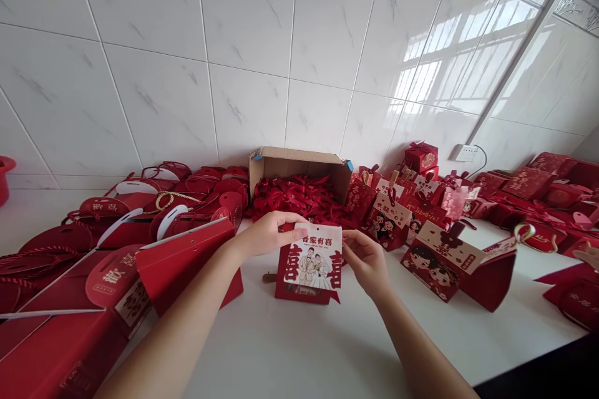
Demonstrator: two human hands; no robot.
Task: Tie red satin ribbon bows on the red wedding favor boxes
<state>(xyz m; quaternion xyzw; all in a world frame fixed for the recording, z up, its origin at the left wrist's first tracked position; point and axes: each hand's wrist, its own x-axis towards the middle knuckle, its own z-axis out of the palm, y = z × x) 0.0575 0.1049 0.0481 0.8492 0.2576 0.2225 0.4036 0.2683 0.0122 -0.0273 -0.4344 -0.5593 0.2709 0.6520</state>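
A red wedding favour box with a white printed front panel, showing a couple and red characters, stands upright on the white table before me. My left hand grips its top left corner, thumb on the front of the panel. At the upper right edge, my right hand pinches with thumb and forefinger; whether a ribbon is between those fingers I cannot tell. A small hole shows near the panel's top. Behind the box's left side a brown strip sticks out, and a red ribbon end shows at its lower right.
An open cardboard carton full of red ribbons lies behind the box. Red gift boxes crowd the left, including a large red box. Finished-looking favour boxes stand right. Another person's hand shows at the right edge.
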